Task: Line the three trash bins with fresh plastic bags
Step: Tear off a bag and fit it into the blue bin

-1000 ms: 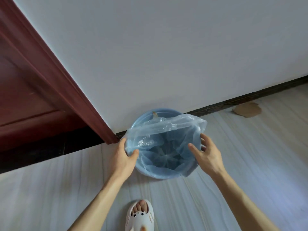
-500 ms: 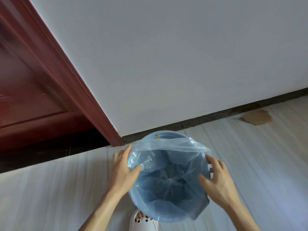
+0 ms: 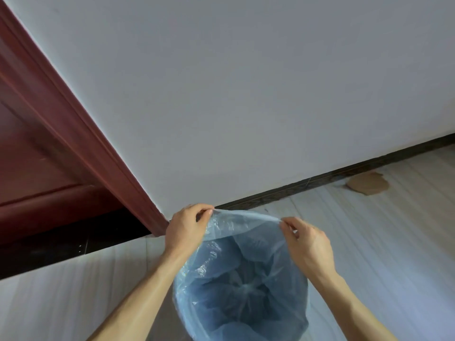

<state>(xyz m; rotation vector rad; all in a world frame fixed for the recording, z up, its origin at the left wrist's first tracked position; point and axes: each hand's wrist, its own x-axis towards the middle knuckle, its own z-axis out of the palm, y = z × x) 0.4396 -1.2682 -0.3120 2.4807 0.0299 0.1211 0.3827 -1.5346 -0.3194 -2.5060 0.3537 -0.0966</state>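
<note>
My left hand (image 3: 186, 228) and right hand (image 3: 306, 242) have moved from the bin's (image 3: 242, 323) sides to pinch the bag's (image 3: 242, 223) far edge, stretched taut. The bag sits inside the bin on the floor; I judge the far rim gets cuffed next.

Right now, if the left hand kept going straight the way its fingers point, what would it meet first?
The left hand pinches the bag edge with fingers pointing right, along the stretched edge. Going straight on, it would probably meet the right hand first, which pinches the same edge. Depth is unclear.
</note>
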